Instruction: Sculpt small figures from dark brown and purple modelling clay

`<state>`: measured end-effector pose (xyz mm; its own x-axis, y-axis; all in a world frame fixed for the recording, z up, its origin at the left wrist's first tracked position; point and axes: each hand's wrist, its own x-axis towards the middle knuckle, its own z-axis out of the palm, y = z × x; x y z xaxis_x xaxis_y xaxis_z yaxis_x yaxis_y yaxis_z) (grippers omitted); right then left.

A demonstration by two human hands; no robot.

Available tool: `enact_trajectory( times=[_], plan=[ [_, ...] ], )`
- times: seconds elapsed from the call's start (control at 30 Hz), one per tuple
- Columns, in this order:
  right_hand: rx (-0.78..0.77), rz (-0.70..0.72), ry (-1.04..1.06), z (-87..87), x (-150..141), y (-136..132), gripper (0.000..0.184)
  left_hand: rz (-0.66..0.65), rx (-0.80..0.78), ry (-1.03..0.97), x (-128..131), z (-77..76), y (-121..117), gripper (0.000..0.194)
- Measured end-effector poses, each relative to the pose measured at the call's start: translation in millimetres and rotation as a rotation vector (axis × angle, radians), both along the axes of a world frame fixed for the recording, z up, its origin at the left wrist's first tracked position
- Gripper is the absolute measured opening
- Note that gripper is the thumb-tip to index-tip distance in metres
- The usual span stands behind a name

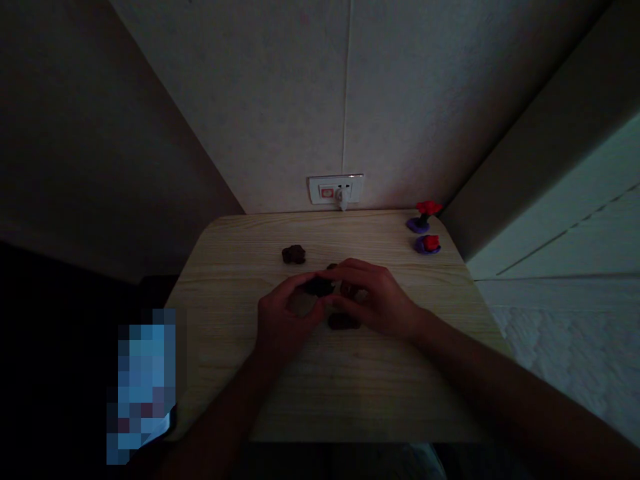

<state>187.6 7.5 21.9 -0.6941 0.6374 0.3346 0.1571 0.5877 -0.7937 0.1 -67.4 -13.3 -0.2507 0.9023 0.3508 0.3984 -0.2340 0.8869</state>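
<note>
A small black lump (320,287), perhaps modelling clay, is held between my two hands over the middle of the wooden table. My left hand (287,310) grips it from the left, thumb and fingers curved round it. From the right, the fingertips of my right hand (377,297) close on its other side. Below the right hand's thumb lies a dark brown piece (344,322) on the tabletop. Another brown bit shows partly under the right fingers. Farther back sits a dark brown lump (293,254), apart from both hands. Dim light hides fine detail.
The pale wooden table (240,233) stands against a papered wall with a socket and plug (341,195). At its back right are a red flower shape on a purple base (427,209) and a red-and-purple piece (429,244). A blurred-out bright screen (147,373) is at the left.
</note>
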Motion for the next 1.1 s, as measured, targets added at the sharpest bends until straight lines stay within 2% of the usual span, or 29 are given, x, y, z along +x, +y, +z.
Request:
enact_trajectory(
  times=[0.1, 0.33, 0.5, 0.57, 0.7, 0.9, 1.1],
  plan=[
    [-0.065, -0.008, 0.043, -3.0, 1, 2, 0.035, 0.0, -0.018, -0.03, 1, 1.8, 0, 0.038],
    [-0.437, -0.063, 0.254, -12.4, -9, -2, 0.034, 0.022, -0.003, 0.012, 0, 3.6, -1, 0.03],
    [-0.7, -0.085, 0.331, -15.6, -11, 2, 0.032, 0.007, -0.043, -0.084, 3, 10.5, 0, 0.025],
    [-0.76, -0.078, 0.351, -15.3, -11, 4, 0.031, 0.004, -0.078, -0.103, 3, 14.1, 1, 0.02],
    [-0.808, -0.083, 0.348, -15.0, -13, 2, 0.03, 0.011, -0.101, -0.12, 2, 17.1, 1, 0.015],
    [-0.798, -0.16, 0.354, -15.4, -16, 0, 0.03, -0.025, -0.135, -0.235, 3, 9.8, 4, 0.028],
    [-0.808, -0.146, 0.326, -14.1, -15, 0, 0.03, -0.033, -0.163, -0.241, 5, 5.9, 4, 0.029]
  ],
)
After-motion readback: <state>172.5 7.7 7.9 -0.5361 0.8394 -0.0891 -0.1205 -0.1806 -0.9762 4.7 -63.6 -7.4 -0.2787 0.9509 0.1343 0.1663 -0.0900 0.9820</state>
